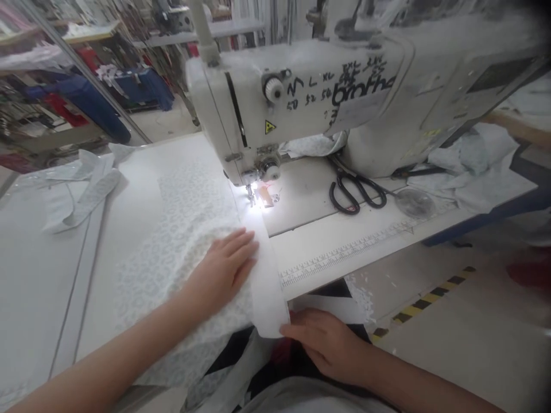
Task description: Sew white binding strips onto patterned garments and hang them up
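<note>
My left hand (230, 261) lies flat on a pale leopard-print fabric (172, 241), its fingertips at the edge of a plain white strip (267, 287). The strip runs from the lit presser foot (251, 195) of a sewing machine (301, 109) down past the table's front edge. At the strip's lower end, my right hand (322, 341) has its edge pinched between closed fingers; the thumb is largely hidden. The needle area is washed out by the lamp. Both hands are in front of the machine, clear of the needle.
Black-handled scissors (357, 192) lie right of the needle, near a ruler (340, 252) marked along the table edge. Fabric scraps (86, 189) are at the left, and more crumpled fabric (473, 166) at the right. Other worktables (206, 28) stand behind.
</note>
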A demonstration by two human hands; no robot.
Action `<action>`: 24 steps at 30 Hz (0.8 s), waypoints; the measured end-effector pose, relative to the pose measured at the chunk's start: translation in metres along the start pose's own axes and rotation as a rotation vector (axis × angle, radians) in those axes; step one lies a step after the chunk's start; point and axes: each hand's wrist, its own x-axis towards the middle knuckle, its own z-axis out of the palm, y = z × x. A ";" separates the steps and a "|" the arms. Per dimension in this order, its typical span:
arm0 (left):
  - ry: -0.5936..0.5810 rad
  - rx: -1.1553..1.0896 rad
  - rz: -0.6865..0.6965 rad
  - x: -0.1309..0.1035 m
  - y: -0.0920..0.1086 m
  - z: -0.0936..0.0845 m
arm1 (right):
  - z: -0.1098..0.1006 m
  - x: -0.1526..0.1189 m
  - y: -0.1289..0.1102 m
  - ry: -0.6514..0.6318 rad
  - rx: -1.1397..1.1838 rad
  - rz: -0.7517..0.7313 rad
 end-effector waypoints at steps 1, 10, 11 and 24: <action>-0.011 0.001 -0.015 -0.003 0.002 0.000 | -0.005 0.003 0.001 -0.010 -0.042 -0.054; -0.022 -0.088 -0.048 -0.014 0.006 -0.004 | -0.023 0.035 -0.017 -0.049 -0.067 -0.079; -0.021 -0.085 -0.041 -0.011 0.003 -0.004 | -0.023 0.039 -0.017 -0.066 -0.051 -0.057; 0.012 -0.015 0.014 0.044 -0.052 -0.017 | -0.036 0.108 0.031 -0.089 -0.147 -0.044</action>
